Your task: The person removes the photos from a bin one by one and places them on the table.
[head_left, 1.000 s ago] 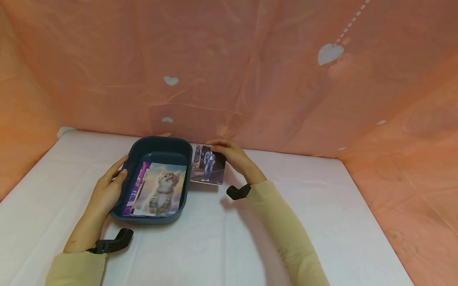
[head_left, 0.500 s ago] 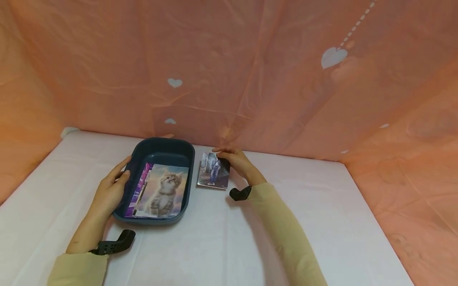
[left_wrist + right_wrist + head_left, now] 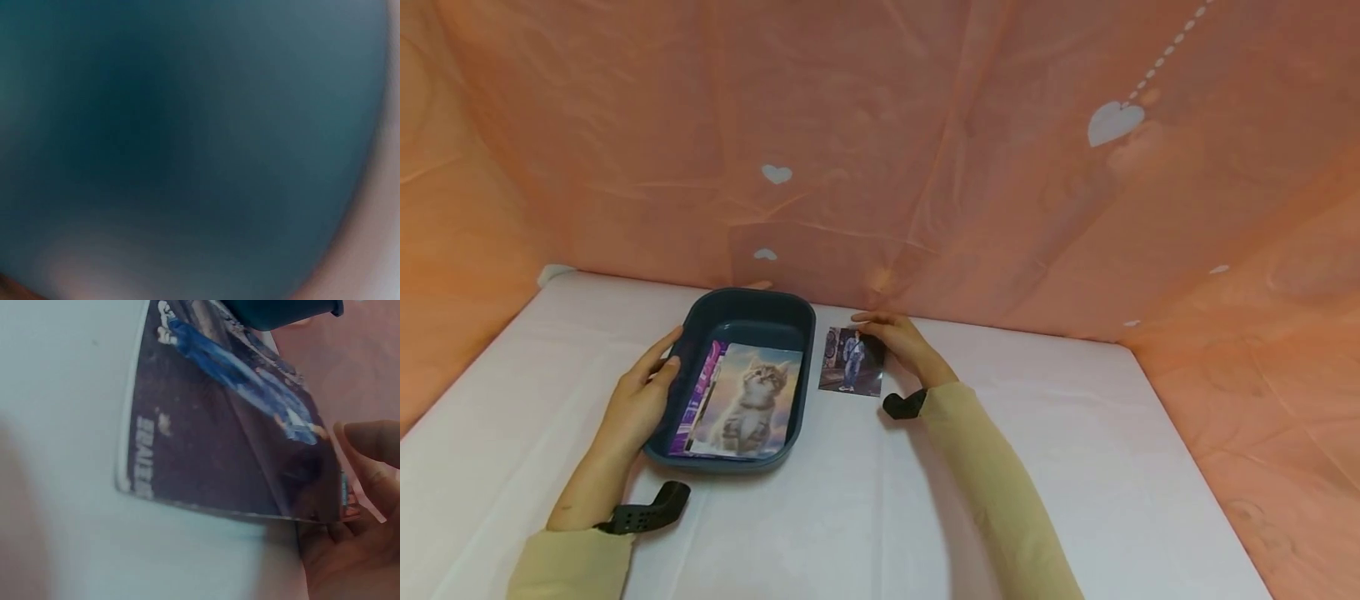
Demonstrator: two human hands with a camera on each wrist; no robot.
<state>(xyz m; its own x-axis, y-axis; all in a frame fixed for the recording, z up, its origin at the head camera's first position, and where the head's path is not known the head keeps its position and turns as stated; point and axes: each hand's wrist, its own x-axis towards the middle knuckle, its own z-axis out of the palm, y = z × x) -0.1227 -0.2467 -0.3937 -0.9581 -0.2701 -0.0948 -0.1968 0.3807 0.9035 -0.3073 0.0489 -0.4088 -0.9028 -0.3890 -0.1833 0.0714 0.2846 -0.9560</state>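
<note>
My left hand (image 3: 640,396) grips the left side of a dark blue plastic tray (image 3: 760,312), thumb near the rim. Inside lies a kitten picture card (image 3: 756,404), with a purple-edged card (image 3: 702,396) and other edges showing under it. To the tray's right, my right hand (image 3: 902,343) holds a photo card (image 3: 847,367) of a figure in blue clothes by its far right corner. In the right wrist view the photo card (image 3: 212,437) slants above the white surface, thumb over its edge and fingers beneath. The left wrist view shows only blurred tray wall (image 3: 219,125).
A white cloth (image 3: 820,517) covers the table. Orange sheeting (image 3: 880,167) with white hearts rises behind the table's far edge and at both sides. A black band (image 3: 643,510) with a camera sits on each wrist.
The photo card, which overlapped the tray's right edge, has moved away to the right and toward me with my right hand. My left hand keeps its hold on the tray.
</note>
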